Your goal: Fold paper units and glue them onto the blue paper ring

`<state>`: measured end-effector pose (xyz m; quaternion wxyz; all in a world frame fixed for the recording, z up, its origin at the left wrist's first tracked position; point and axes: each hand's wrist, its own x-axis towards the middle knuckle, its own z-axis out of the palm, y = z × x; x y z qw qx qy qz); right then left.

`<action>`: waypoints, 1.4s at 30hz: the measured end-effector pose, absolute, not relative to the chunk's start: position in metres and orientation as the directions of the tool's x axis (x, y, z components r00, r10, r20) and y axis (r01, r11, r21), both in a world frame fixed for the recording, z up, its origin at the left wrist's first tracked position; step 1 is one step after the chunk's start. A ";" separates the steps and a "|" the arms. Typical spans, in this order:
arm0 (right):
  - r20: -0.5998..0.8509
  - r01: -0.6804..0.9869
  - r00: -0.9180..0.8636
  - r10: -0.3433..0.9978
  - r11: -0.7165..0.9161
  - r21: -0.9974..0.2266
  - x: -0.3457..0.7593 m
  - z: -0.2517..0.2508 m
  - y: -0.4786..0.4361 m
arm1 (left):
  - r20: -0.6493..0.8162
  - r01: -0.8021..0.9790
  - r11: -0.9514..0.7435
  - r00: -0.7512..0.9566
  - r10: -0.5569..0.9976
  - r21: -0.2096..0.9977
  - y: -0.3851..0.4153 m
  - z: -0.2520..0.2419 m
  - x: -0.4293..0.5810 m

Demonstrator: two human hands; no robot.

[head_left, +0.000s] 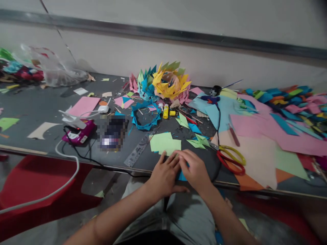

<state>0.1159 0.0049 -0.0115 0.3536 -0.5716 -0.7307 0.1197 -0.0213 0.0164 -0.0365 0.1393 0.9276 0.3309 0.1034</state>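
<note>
At the table's front edge, my left hand [166,172] lies flat, palm down, with its fingers stretched out and apart. Close against it, my right hand [195,168] has its fingers curled over a small piece of blue paper [182,176], most of which both hands hide. Just beyond the fingertips lie light green paper pieces [170,143], partly overlapping. Folded green paper shapes [199,142] are to the right, near scissors [231,160] with one red and one yellow handle. A clear ruler [138,149] lies at left.
A blue folded-paper ring [146,115] lies mid-table, with a yellow paper ring [172,83] behind it. Nearby are a yellow glue stick [166,111] and a glue gun [211,98]. A purple power strip [79,132] trails cables at left; coloured sheets [255,124] spread right.
</note>
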 end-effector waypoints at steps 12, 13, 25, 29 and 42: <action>0.304 0.690 0.044 0.952 0.191 -0.698 0.136 -0.034 -0.017 | 0.047 0.570 -0.779 0.798 0.600 0.264 0.014 -0.014 -0.035; 0.304 0.690 0.044 0.952 0.191 -0.698 0.136 -0.035 -0.017 | 0.045 0.579 -0.768 0.790 0.612 0.275 0.014 -0.011 -0.038; 0.377 0.834 -0.167 0.911 0.334 -0.438 0.144 -0.037 -0.016 | 0.077 0.725 -0.640 0.645 0.760 0.254 0.046 -0.009 -0.031; 0.356 0.781 -0.357 0.864 0.485 -0.393 0.160 -0.034 -0.005 | 0.155 0.782 -0.564 0.542 0.826 0.266 0.048 -0.013 -0.027; 0.325 0.802 0.101 0.940 0.117 -0.586 0.182 -0.035 0.004 | -0.110 0.523 -0.179 0.474 0.874 0.833 0.052 -0.009 0.008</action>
